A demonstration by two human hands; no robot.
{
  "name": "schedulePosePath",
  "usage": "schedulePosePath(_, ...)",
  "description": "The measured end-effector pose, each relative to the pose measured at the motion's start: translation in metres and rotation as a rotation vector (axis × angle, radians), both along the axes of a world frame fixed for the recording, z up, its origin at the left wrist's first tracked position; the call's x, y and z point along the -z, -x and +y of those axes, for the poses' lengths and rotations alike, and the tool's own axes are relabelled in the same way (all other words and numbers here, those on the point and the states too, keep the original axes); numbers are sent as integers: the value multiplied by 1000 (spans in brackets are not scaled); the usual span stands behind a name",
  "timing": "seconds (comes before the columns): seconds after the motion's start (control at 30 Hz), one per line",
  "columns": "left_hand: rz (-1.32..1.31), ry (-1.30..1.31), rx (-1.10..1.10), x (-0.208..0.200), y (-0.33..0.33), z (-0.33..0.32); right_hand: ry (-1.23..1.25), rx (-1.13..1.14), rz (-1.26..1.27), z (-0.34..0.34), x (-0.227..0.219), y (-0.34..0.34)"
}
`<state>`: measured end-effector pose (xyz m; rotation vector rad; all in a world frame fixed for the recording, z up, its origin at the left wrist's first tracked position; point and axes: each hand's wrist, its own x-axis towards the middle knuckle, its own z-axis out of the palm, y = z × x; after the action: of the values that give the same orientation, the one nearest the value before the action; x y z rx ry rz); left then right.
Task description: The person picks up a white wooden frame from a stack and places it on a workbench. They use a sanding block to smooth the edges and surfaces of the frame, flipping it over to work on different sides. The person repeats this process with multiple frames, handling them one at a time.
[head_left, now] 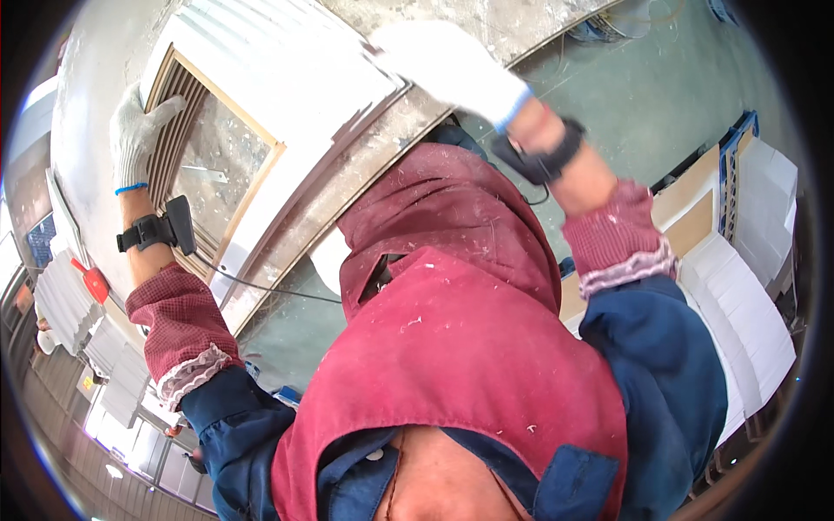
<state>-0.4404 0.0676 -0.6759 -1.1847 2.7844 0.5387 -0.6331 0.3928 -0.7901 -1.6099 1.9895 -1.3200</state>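
A stack of white panels [287, 78] with a rectangular cut-out lies on a worn table. Bare tan edges of several layers show inside the cut-out. My left hand [137, 139], in a white knit glove with a blue cuff, grips the stack's left side beside the cut-out, thumb over the inner edge. My right hand [443, 65], also gloved in white, is over the panels' far right corner and the table edge. It is overexposed and smeared, so its fingers and anything in them cannot be made out. Through the cut-out shows a small flat pale strip [206, 174].
The table [556, 22] has a stained top, and its near edge runs diagonally in front of me. Green floor [608, 87] lies beyond it. White and tan sheets [730, 286] stand at the right. A red object [90, 280] is at the far left. A cable [278, 293] trails from my left wrist.
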Motion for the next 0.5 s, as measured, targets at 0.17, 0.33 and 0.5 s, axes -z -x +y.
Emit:
schedulePosePath(0.17, 25, -21, 15, 1, -3, -3, 48, -27, 135, 15, -5, -1)
schedulePosePath(0.33, 7, -96, -33, -5, 10, 2, 112, 108, 85, -52, 38, 10)
schedulePosePath(0.5, 17, -47, -13, 0, -2, 0, -32, 53, 126, 27, -11, -15)
